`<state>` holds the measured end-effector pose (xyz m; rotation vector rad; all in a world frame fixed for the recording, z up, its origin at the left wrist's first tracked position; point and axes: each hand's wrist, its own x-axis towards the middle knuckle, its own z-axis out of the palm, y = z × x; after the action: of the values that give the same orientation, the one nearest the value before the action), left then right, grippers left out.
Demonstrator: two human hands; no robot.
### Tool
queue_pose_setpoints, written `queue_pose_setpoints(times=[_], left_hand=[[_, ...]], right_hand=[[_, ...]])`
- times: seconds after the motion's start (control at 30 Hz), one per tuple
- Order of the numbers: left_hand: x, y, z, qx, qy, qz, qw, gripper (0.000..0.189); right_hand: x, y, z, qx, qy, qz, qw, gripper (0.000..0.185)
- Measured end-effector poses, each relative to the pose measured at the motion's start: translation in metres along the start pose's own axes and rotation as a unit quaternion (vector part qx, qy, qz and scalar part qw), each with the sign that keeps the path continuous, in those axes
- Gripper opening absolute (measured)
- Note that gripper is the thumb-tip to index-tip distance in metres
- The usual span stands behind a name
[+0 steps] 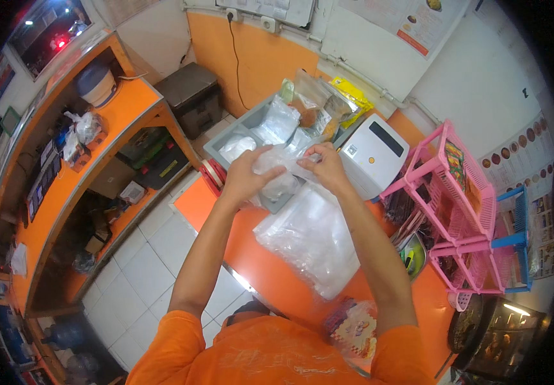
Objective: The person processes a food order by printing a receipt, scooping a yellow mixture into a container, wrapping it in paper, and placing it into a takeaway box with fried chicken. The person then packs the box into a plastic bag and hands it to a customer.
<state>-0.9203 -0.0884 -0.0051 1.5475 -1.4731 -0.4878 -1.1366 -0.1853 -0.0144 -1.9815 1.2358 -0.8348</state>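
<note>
Both hands hold a crumpled clear plastic bag [277,158] above the near end of a grey plastic bin [215,143]. My left hand [249,176] grips the bag's left side with fingers and thumb. On the other side, my right hand [326,166] pinches the plastic between thumb and fingertips. The bin holds folded clear plastic bags [277,120], a white bundle [238,146] and pouches of brown and orange food [311,110]. Beneath my right forearm, a stack of large clear plastic bags [313,236] lies flat on the orange table [250,252].
A white box-shaped device [375,149] stands right of the bin. Farther right rises a pink plastic rack [464,192] beside a tray of small items [412,257]. A yellow packet [351,94] lies at the bin's back. Printed packaging [354,332] lies near my body. Left is an orange shelf counter [127,108].
</note>
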Motion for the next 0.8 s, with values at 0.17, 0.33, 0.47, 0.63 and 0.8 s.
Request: queue_pose_setpoints(times=[0.17, 0.33, 0.47, 0.63, 0.8], left_hand=[[0.007, -0.013, -0.008, 0.094, -0.041, -0.082, 0.991, 0.046], [0.014, -0.044, -0.026, -0.224, 0.085, -0.188, 0.953, 0.05], [0.016, -0.055, -0.043, -0.331, 0.128, -0.327, 0.876, 0.048], [0.006, -0.051, -0.046, -0.24, 0.133, -0.233, 0.933, 0.045], [-0.002, -0.04, -0.002, -0.071, 0.037, -0.05, 0.996, 0.037]], right_hand=[[0.005, 0.012, -0.005, 0.049, -0.018, 0.074, 0.996, 0.021], [0.0, 0.02, -0.001, 0.083, 0.014, -0.001, 0.996, 0.026], [-0.003, 0.013, 0.009, 0.113, -0.038, 0.053, 0.991, 0.025], [0.0, 0.009, 0.023, 0.236, -0.028, 0.129, 0.963, 0.023], [-0.001, 0.008, 0.039, 0.084, -0.002, 0.075, 0.994, 0.028]])
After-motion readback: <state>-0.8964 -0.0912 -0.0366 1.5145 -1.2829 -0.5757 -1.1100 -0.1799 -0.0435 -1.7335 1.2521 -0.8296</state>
